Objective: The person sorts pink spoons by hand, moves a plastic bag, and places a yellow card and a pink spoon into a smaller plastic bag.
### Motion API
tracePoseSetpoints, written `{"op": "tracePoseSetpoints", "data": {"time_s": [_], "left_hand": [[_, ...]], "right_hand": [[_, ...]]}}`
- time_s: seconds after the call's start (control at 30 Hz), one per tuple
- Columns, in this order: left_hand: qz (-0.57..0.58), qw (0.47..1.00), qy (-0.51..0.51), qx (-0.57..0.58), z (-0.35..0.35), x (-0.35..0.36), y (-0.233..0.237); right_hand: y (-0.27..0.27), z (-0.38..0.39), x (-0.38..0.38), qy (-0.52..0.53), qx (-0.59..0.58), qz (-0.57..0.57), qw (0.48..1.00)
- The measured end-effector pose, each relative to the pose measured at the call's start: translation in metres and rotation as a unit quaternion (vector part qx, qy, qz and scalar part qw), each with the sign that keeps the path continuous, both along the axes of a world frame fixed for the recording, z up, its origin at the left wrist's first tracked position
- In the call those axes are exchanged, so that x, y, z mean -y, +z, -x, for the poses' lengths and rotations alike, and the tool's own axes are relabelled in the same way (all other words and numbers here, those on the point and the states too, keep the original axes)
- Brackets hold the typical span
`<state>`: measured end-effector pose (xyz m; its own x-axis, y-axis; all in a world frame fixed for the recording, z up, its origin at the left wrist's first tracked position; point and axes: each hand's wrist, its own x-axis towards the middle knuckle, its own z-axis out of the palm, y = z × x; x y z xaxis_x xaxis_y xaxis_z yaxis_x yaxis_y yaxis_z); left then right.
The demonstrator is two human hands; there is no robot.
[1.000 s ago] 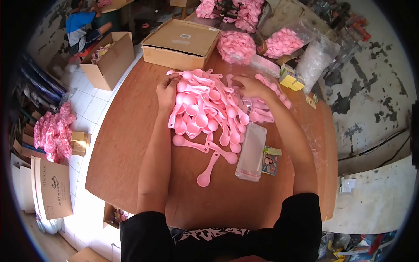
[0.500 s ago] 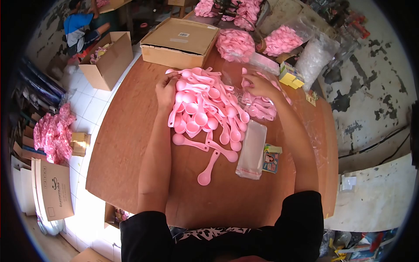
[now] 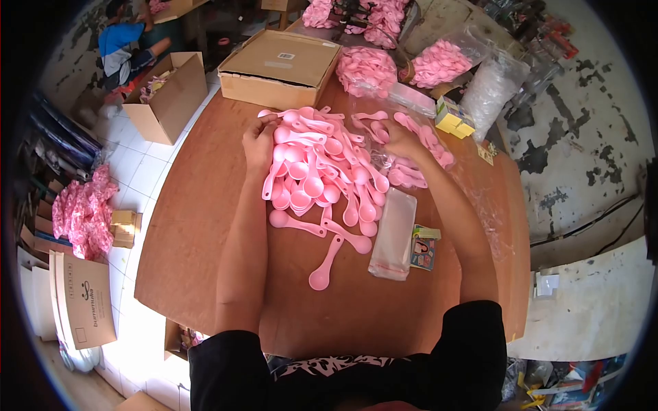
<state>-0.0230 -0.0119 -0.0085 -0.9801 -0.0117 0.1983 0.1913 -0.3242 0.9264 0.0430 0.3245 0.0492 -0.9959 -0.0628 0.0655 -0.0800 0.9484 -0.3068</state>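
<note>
A heap of pink plastic spoons (image 3: 312, 161) lies on the wooden table, with a few loose ones at its near side. At the heap's upper left edge, my left hand (image 3: 259, 142) has its fingers closed on a pink spoon, whose bowl (image 3: 266, 114) shows above the fingertips. My right hand (image 3: 403, 142) is to the right of the heap, closed around pink spoons (image 3: 370, 122) that stick out to its left; its fingertips are partly hidden. Beside and below that hand, more pink spoons (image 3: 407, 175) lie in clear plastic.
Clear flat bags (image 3: 393, 233) and printed cards (image 3: 424, 250) lie near the heap. A cardboard box (image 3: 277, 65), bulging bags of pink spoons (image 3: 367, 70) and a small yellow box (image 3: 454, 120) stand at the back. Another person (image 3: 122, 44) sits at the far left.
My right hand has moved slightly down and turned, and spoons now stick out to its left. My left hand stays at the heap's edge. The view has shifted slightly.
</note>
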Motion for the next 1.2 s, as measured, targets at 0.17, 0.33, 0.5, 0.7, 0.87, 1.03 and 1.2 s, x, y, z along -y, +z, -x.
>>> {"op": "tracePoseSetpoints", "data": {"time_s": [0.17, 0.33, 0.5, 0.7, 0.87, 1.03, 1.2], "left_hand": [[0.006, 1.000, 0.001, -0.001, 0.001, 0.001, -0.002], [-0.007, 1.000, 0.003, -0.003, -0.001, -0.001, 0.001], [-0.001, 1.000, 0.005, -0.002, -0.004, 0.001, 0.005], [0.010, 1.000, 0.003, 0.005, -0.005, 0.002, 0.006], [0.011, 1.000, 0.006, 0.006, -0.003, 0.001, 0.005], [0.000, 1.000, 0.003, 0.005, -0.002, 0.000, 0.002], [-0.015, 1.000, -0.001, 0.002, 0.000, 0.001, 0.000]], "right_hand": [[-0.002, 0.002, 0.009, -0.039, 0.010, 0.005, 0.999], [-0.012, 0.006, 0.009, -0.046, -0.034, -0.035, 0.998], [0.003, 0.009, 0.006, -0.108, -0.059, -0.020, 0.992], [0.053, 0.006, 0.011, -0.073, -0.130, -0.001, 0.989], [0.086, -0.010, 0.056, 0.048, -0.231, 0.002, 0.972], [0.086, -0.047, 0.142, 0.096, -0.103, -0.006, 0.990], [0.079, -0.038, 0.167, 0.120, -0.091, -0.006, 0.989]]}}
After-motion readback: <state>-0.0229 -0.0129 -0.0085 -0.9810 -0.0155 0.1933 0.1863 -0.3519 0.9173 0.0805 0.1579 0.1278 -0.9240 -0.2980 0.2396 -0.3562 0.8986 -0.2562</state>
